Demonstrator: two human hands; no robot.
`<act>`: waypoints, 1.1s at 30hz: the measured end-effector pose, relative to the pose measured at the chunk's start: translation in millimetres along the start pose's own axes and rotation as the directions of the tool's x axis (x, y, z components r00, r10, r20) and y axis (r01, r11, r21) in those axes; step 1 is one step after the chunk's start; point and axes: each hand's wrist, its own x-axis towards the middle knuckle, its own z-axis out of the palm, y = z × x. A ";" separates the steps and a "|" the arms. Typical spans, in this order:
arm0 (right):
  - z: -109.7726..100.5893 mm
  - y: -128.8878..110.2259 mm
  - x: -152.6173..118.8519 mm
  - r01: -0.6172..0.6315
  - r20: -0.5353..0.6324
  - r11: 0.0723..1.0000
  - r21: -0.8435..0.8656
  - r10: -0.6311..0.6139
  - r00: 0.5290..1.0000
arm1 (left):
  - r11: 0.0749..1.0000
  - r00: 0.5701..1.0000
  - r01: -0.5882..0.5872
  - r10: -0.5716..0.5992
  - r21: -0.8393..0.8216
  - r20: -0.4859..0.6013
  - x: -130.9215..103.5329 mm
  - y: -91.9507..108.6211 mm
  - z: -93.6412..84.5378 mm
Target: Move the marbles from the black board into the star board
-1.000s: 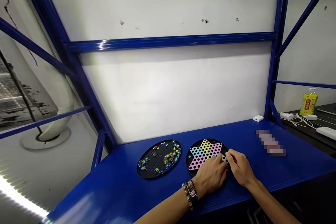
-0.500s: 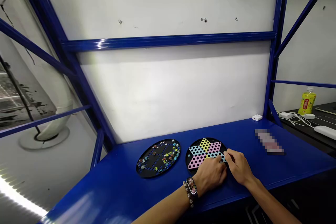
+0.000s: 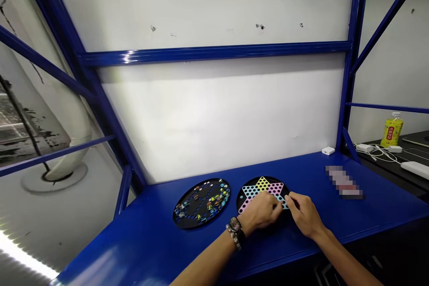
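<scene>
A round black board with a star of yellow, pink and blue perforated fields lies on the blue table. Over its front part is my left hand, fingers bent downward and closed; its fingertips and anything in them are hidden. My right hand touches the board's right edge, thumb and curled fingers pressed together. What it pinches, if anything, is too small to make out. Left of these, a black round tray holds several coloured marbles, many along its right side.
On the blue table are a white adapter at the back right and a blurred flat item. A yellow bottle and white cables are on the black desk. Blue metal bars frame the table.
My left hand has moved a little left and up over the star board, covering more of its middle. My right hand has hardly moved.
</scene>
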 end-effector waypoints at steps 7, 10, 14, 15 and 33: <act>-0.8 -1.4 -0.7 -0.018 0.029 0.999 0.026 0.017 0.999 | 0.908 0.864 0.412 -0.415 -0.074 -0.287 -30.1 -89.5 -54.9; -0.1 -0.5 -1.0 -0.018 0.045 0.999 0.035 0.016 0.999 | 0.792 0.761 0.611 -0.588 -0.003 -0.275 -60.7 -126.3 -68.1; 1.3 1.0 -1.1 -0.018 0.056 0.999 0.039 0.016 0.998 | 0.717 0.722 0.691 -0.681 0.093 -0.119 -91.5 -151.4 -64.4; 1.5 1.3 -1.1 -0.019 0.055 0.999 0.036 0.017 0.998 | 0.723 0.731 0.682 -0.676 0.107 -0.090 -95.5 -153.6 -62.1; -0.4 -1.8 -1.1 0.027 0.018 0.999 0.031 -0.028 0.999 | 0.995 0.997 0.080 -0.079 -0.063 0.019 -53.0 -9.1 -37.7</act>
